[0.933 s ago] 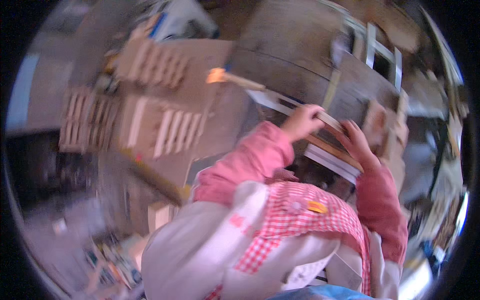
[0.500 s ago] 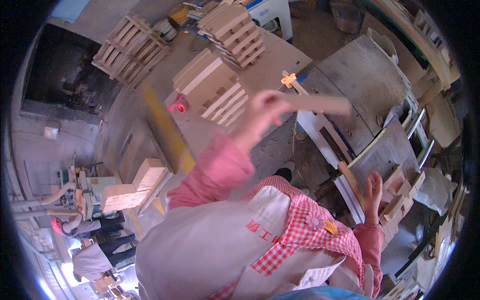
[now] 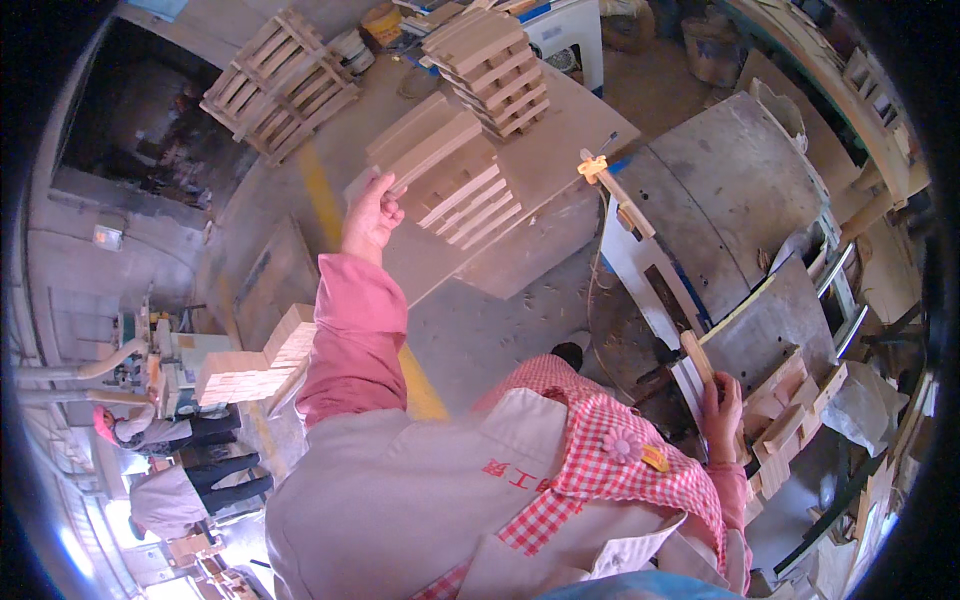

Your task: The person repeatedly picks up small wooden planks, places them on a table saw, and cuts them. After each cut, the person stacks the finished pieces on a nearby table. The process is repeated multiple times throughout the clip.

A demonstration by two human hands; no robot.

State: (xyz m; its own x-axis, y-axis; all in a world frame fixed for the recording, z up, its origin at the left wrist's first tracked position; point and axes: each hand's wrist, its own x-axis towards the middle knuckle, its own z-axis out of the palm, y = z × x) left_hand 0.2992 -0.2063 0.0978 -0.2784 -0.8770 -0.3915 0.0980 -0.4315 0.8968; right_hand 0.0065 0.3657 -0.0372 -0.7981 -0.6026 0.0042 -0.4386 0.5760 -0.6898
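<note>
My left hand (image 3: 372,220) reaches out to the stacked wooden pieces. Its fingers are closed on the near end of a pale wooden piece (image 3: 437,156), which lies along the top of the low stack (image 3: 468,208). On the right, my right hand (image 3: 722,415) is bent around the lower end of a wooden strip (image 3: 695,352) beside the machine's metal table (image 3: 715,190). Its fingertips are partly hidden, but they appear to grip the strip. A yellow-orange clamp-like part (image 3: 592,168) sits on a wooden bar at the table's far left corner.
A taller stack of wooden pieces (image 3: 490,70) stands behind the low one on a board (image 3: 580,110). Several wooden blocks (image 3: 785,410) lie right of my right hand. A pallet (image 3: 280,85) leans at the far left. Two people (image 3: 190,490) are at the lower left.
My left hand has swung left with the wooden piece, from over the floor near the machine to the low stack. My right hand has lowered and closed at the strip's end.
</note>
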